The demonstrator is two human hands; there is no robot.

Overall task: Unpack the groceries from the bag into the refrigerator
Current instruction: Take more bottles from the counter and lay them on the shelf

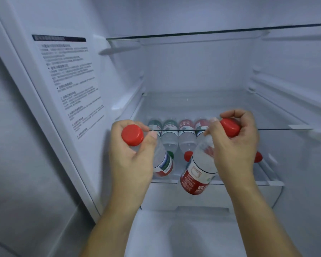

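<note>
I face the open refrigerator. My left hand (132,154) grips the neck of a clear water bottle (164,164) with a red cap, its base pointing into the fridge. My right hand (235,143) grips another red-capped water bottle (196,175) with a red label, tilted down and to the left. Both bottles hang over the front of a lower glass shelf (230,181). On that shelf lie several water bottles (187,140) side by side, caps toward me. The grocery bag is out of view.
A middle glass shelf (285,129) crosses just behind my hands, and an upper glass shelf (211,32) sits above. The fridge's left inner wall carries a printed instruction sticker (70,86). A white drawer front (202,199) lies below the bottles.
</note>
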